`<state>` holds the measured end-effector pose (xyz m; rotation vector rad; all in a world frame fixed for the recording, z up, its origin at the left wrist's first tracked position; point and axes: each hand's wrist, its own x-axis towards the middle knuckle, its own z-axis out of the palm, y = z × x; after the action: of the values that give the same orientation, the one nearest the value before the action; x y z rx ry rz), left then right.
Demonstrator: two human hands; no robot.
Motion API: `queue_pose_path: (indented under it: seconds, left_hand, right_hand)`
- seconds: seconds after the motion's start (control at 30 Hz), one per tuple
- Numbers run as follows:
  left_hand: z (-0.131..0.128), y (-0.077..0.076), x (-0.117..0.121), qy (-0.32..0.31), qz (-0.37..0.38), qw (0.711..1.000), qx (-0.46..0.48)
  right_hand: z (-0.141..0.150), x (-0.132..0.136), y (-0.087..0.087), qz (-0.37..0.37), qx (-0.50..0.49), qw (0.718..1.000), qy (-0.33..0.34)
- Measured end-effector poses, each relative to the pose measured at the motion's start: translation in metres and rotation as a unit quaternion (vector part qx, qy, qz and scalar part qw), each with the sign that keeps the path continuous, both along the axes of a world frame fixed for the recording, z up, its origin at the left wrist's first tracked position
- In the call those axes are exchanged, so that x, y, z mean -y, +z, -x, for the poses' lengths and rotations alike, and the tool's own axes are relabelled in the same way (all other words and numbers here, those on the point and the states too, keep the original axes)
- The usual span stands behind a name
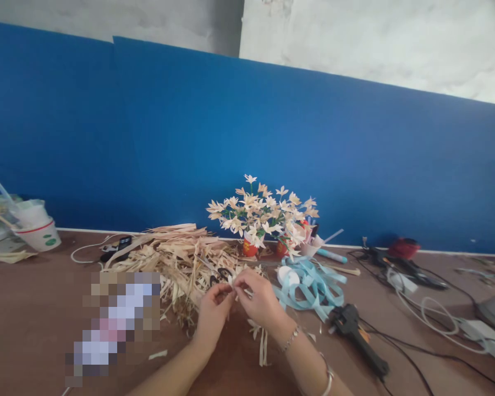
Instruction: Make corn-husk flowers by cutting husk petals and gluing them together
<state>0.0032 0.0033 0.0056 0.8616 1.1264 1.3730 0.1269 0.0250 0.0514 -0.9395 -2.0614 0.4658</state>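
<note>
A blue partition (pixel 169 126) spans the far side behind a brown table (pixel 33 319). A broad heap of dry, pale strips (pixel 177 258) lies left of the middle; just right of its far part, a cluster of cream flowers (pixel 268 212) rises above red cups (pixel 249 248). Light-blue ribbon (pixel 313 286) lies in loose loops to the right, with a black glue gun (pixel 361 338) nearer and farther right. At the near middle, the left hand (pixel 213 313) and right hand (pixel 260 297) meet at the heap's near right edge, fingers bent, fingertips pinched together. A white cup (pixel 43 236) stands at the far left. Black loops (pixel 224 272) show just beyond the fingertips. Smallest is the pale piece (pixel 231 280) at the fingertips of both hands; its shape is too small to tell.
</note>
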Motion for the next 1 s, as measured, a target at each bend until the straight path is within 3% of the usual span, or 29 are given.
queue_pose_path:
  seconds: [0.17,0.43,0.63,0.73,0.83,1.0]
  left_hand:
    - [0.0,0.0,0.0,0.002,-0.011,0.999,0.045]
    - [0.002,-0.002,-0.003,0.021,-0.044,0.999,0.011]
    - [0.001,0.0,-0.004,0.03,-0.045,0.998,0.035]
    - [0.001,0.002,-0.002,0.041,-0.054,0.997,0.033]
    - [0.002,0.006,0.0,0.038,-0.052,0.998,0.014]
    - [0.001,0.009,0.004,0.033,-0.049,0.998,-0.015]
  right_hand:
    - [0.0,0.001,-0.001,-0.009,0.015,1.0,0.017]
    - [0.0,0.004,0.004,-0.025,0.023,0.999,0.04]
    - [0.0,0.006,0.01,-0.027,-0.015,0.999,0.013]
    - [0.001,0.005,0.012,0.025,-0.035,0.998,-0.05]
    - [0.002,0.002,0.012,0.128,-0.041,0.984,-0.115]
    - [0.001,-0.004,0.006,0.24,-0.071,0.963,-0.1]
